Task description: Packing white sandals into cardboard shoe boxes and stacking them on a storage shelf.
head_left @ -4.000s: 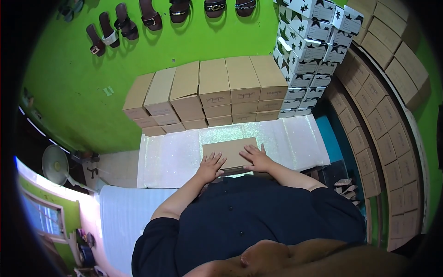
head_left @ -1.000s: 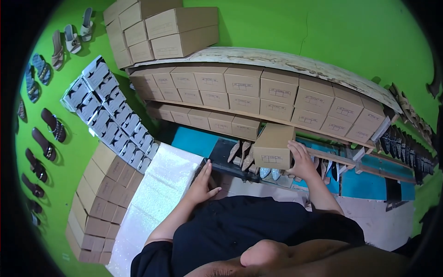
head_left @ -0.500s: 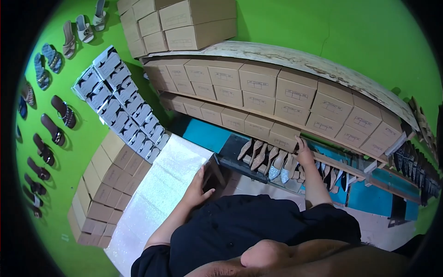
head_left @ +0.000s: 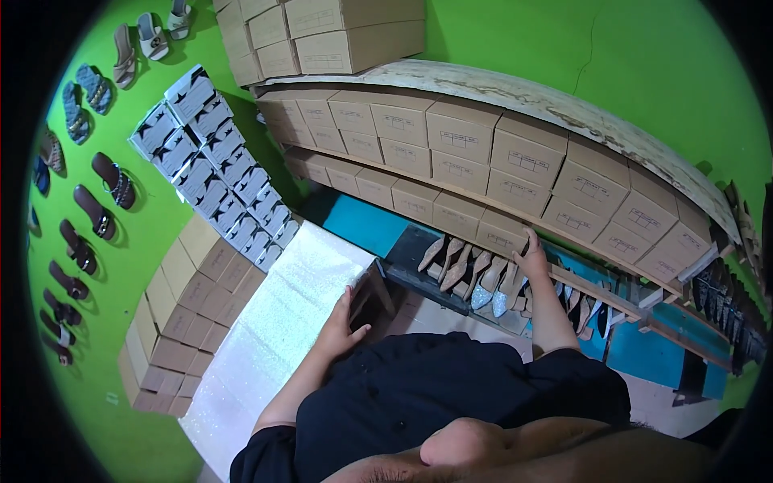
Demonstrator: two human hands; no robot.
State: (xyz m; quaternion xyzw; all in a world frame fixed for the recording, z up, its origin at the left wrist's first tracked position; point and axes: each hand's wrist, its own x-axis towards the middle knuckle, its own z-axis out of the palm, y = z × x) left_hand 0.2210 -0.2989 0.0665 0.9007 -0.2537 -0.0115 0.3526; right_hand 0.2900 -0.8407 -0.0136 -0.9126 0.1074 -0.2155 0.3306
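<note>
Lying just left of and slightly beyond the right hand (head_left: pixel 532 259) in the head view was a brown box (head_left: pixel 499 234), placed at the right end of the lower row of boxes (head_left: pixel 415 200). Its front face was seen to run lengthwise along that row, while its depth was hidden beneath the upper row (head_left: pixel 463 138). The right hand (the nearer of the two by far) was raised beside the box's right end, thumb and fingers spread, with nothing enclosed. Whether the cardboard was actually touched could not be told for certain. The left hand (head_left: pixel 336 326) was placed well apart, fingers extended and thumb splayed, by the edge of the white-covered table (head_left: pixel 266 338). Below the box, pointed shoes (head_left: pixel 486 294) were ranged on a dark ledge (head_left: pixel 407 248).
</note>
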